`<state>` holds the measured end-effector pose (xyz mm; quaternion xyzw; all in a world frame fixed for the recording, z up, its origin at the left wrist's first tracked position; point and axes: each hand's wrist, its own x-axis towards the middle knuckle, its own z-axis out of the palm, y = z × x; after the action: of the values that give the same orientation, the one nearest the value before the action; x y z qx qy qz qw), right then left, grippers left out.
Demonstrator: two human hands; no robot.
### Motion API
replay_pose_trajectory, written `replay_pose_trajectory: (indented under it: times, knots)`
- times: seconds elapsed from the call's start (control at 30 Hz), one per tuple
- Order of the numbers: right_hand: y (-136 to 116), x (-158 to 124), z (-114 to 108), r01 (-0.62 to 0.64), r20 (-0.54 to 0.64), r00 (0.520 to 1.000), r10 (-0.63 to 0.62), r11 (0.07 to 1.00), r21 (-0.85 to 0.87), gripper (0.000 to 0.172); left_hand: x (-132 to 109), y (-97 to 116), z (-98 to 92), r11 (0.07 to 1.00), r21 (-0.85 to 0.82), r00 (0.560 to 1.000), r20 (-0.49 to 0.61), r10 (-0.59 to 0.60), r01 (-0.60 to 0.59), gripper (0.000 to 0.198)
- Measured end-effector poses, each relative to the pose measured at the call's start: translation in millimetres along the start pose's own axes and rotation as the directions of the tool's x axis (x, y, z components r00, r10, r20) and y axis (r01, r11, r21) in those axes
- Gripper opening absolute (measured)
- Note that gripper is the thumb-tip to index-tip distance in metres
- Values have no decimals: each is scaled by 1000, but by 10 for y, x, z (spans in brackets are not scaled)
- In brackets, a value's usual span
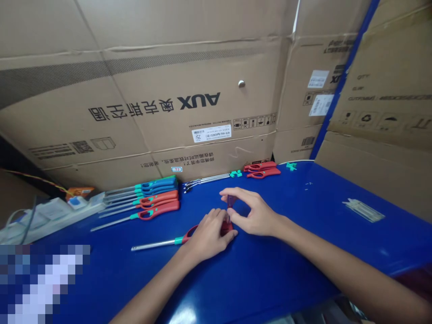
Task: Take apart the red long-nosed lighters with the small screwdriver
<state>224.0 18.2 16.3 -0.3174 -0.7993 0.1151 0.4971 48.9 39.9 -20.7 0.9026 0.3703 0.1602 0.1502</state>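
My left hand (pixel 211 234) is wrapped over the red handle of a long-necked gas lighter (pixel 158 244). This lighter lies on the blue table with its metal tube pointing left and a green collar at the tube's base. Between the thumb and fingers of my right hand (pixel 254 213) is a small purple see-through piece (pixel 230 201), held upright over the handle's right end. What kind of part it is I cannot make out. My fingers hide most of the handle.
Several finished-looking red and blue lighters (pixel 158 198) lie in a row at the left, beside a white power strip (pixel 57 211). Metal tubes (pixel 211 179), green pieces (pixel 236 173) and red handle shells (pixel 261 171) lie along the cardboard wall (pixel 151 76). Clear strips (pixel 364 210) are at the right.
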Motion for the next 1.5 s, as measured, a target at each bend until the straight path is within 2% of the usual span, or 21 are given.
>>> replay_pose_trajectory:
  times: [0.1,0.27,0.4,0.5,0.67,0.9,1.1,1.23,1.37,1.43,1.5]
  knots:
    - [-6,8,-3,35,-4,999,-36,998,-51,34,6,16,-8,1000,0,1000,0,-11,11,21]
    - [-17,0,5,16,-59,998,-15,1000,14,46,11,35,-28,1000,27,1000,26,-4,3,21]
    - [-33,6,-5,39,3,999,-39,999,-30,39,16,32,-12,998,60,1000,20,-24,23,16]
    - [-14,3,4,53,8,999,-52,997,-55,34,24,40,-4,998,53,999,27,-36,35,18]
    - [-5,-13,27,-6,-48,999,7,1000,12,47,32,67,-24,996,59,997,44,-64,61,20]
    - [-26,13,7,71,-30,997,-73,994,-79,31,39,64,-16,996,58,996,44,-72,69,17]
    - [-29,-8,19,55,-38,998,-58,996,-65,44,35,52,-11,997,55,998,33,-50,48,17]
    - [-29,7,16,101,-44,993,-106,990,-100,31,39,53,-13,996,63,997,31,-63,61,14]
    - [-12,12,35,29,-120,992,-37,997,-73,36,44,44,-5,997,55,998,34,-54,52,18]
    - [-14,11,39,0,-121,993,-5,999,-48,40,40,34,4,997,62,999,30,-44,42,18]
    - [-21,13,33,20,-102,994,-25,999,-46,39,36,28,12,997,69,999,20,-40,39,17]
